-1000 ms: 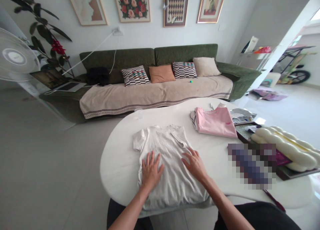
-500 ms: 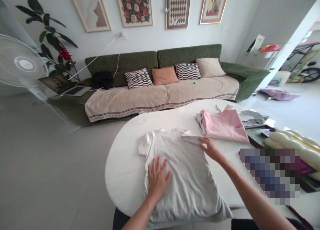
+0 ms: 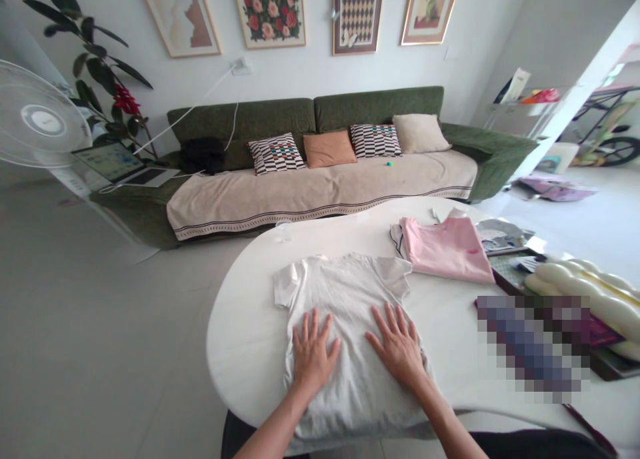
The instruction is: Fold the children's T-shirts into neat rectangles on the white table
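A white T-shirt (image 3: 345,292) lies spread flat on the round white table (image 3: 245,339), both short sleeves laid out to the sides. My left hand (image 3: 313,349) rests palm down on the shirt's lower left part, fingers apart. My right hand (image 3: 397,342) lies flat on the shirt's right part, fingers also spread. Neither hand holds anything. The shirt's hem hangs over the table's near edge.
A folded pink shirt (image 3: 445,249) lies on the table to the right, with papers, a dark tray (image 3: 505,269) and a cream puffy object (image 3: 585,292) beyond. Behind the table stand a green sofa (image 3: 320,152) with cushions, a laptop (image 3: 120,166) and a fan (image 3: 37,116).
My right hand drew the right sleeve outward, let it go, and came back to lie flat on the shirt. The sleeve, folded in before, now lies spread. My left hand stayed put.
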The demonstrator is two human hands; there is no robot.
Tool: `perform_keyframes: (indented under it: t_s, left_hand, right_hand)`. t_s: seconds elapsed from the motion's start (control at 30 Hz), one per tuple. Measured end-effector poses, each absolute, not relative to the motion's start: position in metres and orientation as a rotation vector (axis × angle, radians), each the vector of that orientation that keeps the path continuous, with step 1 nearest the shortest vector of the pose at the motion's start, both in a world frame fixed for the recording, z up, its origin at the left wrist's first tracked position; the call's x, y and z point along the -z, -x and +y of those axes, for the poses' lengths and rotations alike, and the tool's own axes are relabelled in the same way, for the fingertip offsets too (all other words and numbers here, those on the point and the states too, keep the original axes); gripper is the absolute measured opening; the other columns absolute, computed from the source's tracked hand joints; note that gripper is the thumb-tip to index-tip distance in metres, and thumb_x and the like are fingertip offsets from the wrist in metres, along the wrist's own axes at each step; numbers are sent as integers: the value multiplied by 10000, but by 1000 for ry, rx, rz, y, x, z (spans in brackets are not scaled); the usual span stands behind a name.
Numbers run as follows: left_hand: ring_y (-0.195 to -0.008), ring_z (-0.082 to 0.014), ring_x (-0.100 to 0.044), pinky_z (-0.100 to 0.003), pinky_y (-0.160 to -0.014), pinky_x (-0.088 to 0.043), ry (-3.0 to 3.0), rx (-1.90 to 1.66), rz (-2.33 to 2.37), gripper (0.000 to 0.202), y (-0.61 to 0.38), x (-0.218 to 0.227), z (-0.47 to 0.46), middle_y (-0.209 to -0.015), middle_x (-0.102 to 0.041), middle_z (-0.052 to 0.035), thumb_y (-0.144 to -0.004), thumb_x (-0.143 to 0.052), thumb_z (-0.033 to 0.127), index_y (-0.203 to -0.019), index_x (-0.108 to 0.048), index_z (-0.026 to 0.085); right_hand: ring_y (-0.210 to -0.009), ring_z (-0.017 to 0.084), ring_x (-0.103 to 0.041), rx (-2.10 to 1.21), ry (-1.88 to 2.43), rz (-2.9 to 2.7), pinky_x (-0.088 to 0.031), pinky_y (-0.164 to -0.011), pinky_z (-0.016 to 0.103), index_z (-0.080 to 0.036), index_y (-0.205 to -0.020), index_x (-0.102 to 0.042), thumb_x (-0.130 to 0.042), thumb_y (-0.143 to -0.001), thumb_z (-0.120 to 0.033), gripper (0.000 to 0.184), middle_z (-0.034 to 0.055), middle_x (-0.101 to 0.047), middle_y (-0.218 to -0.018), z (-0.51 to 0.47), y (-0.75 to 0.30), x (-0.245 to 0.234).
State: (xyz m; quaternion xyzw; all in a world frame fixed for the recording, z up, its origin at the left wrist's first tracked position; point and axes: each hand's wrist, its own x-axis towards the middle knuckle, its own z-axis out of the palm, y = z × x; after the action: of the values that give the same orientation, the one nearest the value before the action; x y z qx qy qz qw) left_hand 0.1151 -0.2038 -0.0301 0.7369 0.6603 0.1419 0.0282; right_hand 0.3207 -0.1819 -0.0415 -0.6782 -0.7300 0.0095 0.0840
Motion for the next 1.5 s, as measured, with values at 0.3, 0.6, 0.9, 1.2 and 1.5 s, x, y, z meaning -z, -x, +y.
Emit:
perform_keyframes:
  t_s: [0.3, 0.6, 0.9, 1.2, 1.5]
  left_hand:
    - [-1204, -337, -362, -549, -952, -288, -2280, -461, 2080, 554, -110, 13, -172, -1369, -359, -135, -802, -456, 461, -1308, -402, 243]
    - [-1282, -263, -277, -376, -1028, -261, -2355, -378, 1964, 562, -96, 19, -29, -1377, -325, -186, -830, -423, 336, -1305, -338, 46]
    - [-1310, -358, -156, -481, -1012, -198, -2277, -207, 2020, 699, -80, 37, -8, -1438, -233, -142, -803, -351, 576, -1359, -278, 158]
    - [-1322, -274, -184, -406, -1032, -218, -2299, -40, 1824, 635, -81, -5, 10, -1449, -203, -136, -828, -414, 430, -1371, -255, 142]
    - [-1336, -293, -110, -503, -1025, -194, -2547, -161, 1604, 619, -85, 19, -151, -1465, -179, -63, -832, -341, 562, -1378, -250, 284]
  right_hand:
    - [-1332, 303, -71, 15, 2002, -2165, -179, -1007, 519, -299, -1369, -275, -317, -813, -621, 644, 43, -168, -1465, -178, -326, 47]
    - [-1331, 301, -83, 8, 2007, -2170, -173, -1009, 515, -304, -1370, -270, -310, -818, -614, 633, 41, -170, -1465, -177, -327, 44]
    - [-1332, 293, -81, -54, 2022, -2169, -176, -1008, 521, -320, -1365, -274, -310, -815, -619, 627, 25, -170, -1465, -173, -326, 43]
    - [-1334, 283, -66, -19, 2029, -2195, -157, -1010, 511, -321, -1375, -239, -283, -825, -620, 628, 29, -166, -1467, -148, -326, 38]
    - [-1333, 278, -63, -16, 1983, -2247, -149, -1012, 506, -319, -1380, -223, -276, -835, -610, 620, 29, -159, -1468, -130, -336, 37]
